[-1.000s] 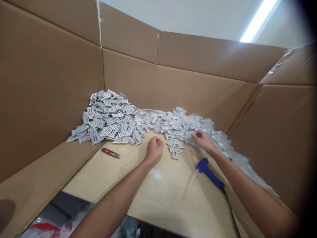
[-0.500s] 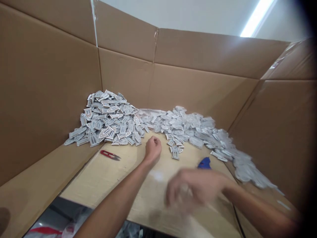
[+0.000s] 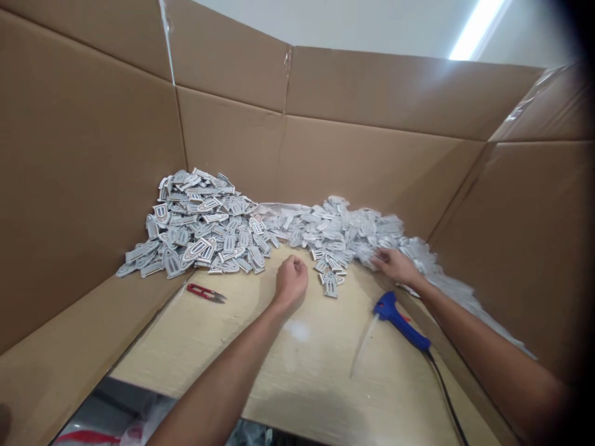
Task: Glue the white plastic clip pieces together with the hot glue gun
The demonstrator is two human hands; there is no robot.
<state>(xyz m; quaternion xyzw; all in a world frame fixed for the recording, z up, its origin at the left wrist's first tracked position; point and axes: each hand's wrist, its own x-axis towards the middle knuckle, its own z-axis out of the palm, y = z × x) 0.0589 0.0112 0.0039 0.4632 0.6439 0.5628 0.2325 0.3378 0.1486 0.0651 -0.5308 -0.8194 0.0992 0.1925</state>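
Observation:
My left hand (image 3: 292, 282) is closed in a fist over the middle of the table; whatever its fingers hold, if anything, is hidden. My right hand (image 3: 396, 266) reaches to the front of a heap of plastic-wrapped pieces (image 3: 325, 224), its fingertips pinched on a clear-wrapped piece (image 3: 367, 255). Between the hands lie several bare grey arch-shaped pieces (image 3: 330, 284). A blue glue gun (image 3: 402, 325) with a whitish glue stick (image 3: 364, 347) rests on the table below my right hand. Left of my left hand is a red thread snipper (image 3: 204, 292).
A tall pile of grey and white arch-shaped pieces (image 3: 204, 226) stands at the back left. Cardboard walls (image 3: 372, 93) enclose the wooden tabletop (image 3: 195, 347). The glue gun's black cord (image 3: 447, 396) runs off the near right side. Plastic bags (image 3: 144, 421) show below the table edge.
My right hand has moved from the near middle of the table away to the wrapped heap, uncovering the glue gun. My left hand stays closed in nearly the same place.

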